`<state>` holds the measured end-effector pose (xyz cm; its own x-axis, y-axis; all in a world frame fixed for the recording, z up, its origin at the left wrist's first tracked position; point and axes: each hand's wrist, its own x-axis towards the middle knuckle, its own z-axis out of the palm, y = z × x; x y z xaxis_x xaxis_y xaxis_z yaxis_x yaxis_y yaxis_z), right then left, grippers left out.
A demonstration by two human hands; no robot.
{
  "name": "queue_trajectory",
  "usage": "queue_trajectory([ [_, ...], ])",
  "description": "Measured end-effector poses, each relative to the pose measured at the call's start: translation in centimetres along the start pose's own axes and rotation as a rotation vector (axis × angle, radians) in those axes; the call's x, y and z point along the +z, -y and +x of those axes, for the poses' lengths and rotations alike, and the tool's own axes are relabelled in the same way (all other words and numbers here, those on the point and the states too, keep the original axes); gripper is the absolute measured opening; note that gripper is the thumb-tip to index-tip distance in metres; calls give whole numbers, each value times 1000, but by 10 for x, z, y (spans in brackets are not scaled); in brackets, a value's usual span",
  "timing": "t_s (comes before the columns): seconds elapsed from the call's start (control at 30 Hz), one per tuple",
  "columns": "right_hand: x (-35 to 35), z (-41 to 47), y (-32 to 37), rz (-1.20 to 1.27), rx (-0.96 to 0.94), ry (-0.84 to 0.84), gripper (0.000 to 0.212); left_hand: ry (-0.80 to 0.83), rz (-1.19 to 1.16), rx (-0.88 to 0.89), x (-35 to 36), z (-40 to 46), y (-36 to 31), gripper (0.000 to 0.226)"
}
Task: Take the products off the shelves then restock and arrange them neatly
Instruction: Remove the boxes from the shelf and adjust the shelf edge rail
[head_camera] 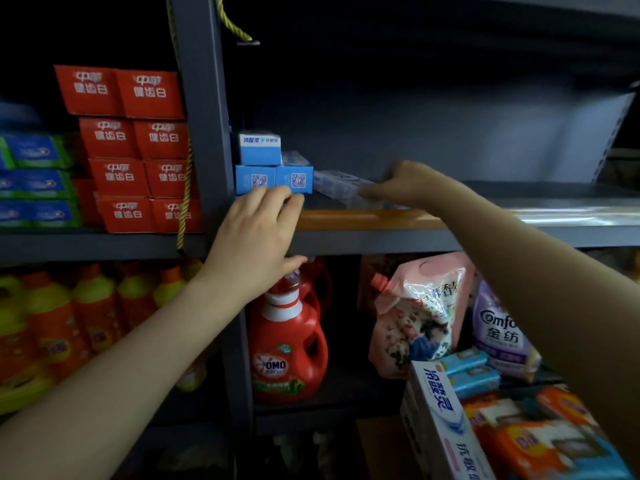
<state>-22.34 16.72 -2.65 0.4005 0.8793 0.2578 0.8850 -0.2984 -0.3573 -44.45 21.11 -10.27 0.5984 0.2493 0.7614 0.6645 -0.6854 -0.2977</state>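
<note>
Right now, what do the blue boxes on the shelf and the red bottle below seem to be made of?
The blue boxes look like thin printed cardboard: flat faces, sharp folded edges, QR codes printed on the ends. The red bottle looks like glossy molded plastic: rounded body, built-in handle, soft highlights. The shelf seems to be gray painted metal, though the orange strip along its front edge could be wood or a label strip; I cannot tell.

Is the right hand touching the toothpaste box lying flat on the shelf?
Touching. The head view shows the right hand with fingertips curled onto the near end of the flat box on the shelf; no gap shows between them.
</note>
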Motion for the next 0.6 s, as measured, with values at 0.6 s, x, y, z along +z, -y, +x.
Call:
queue_trajectory([
  [0.6, -28, -59, -26, 324, -43, -564, 40, 27, 21, -103, 0, -1, -16, 82],
])
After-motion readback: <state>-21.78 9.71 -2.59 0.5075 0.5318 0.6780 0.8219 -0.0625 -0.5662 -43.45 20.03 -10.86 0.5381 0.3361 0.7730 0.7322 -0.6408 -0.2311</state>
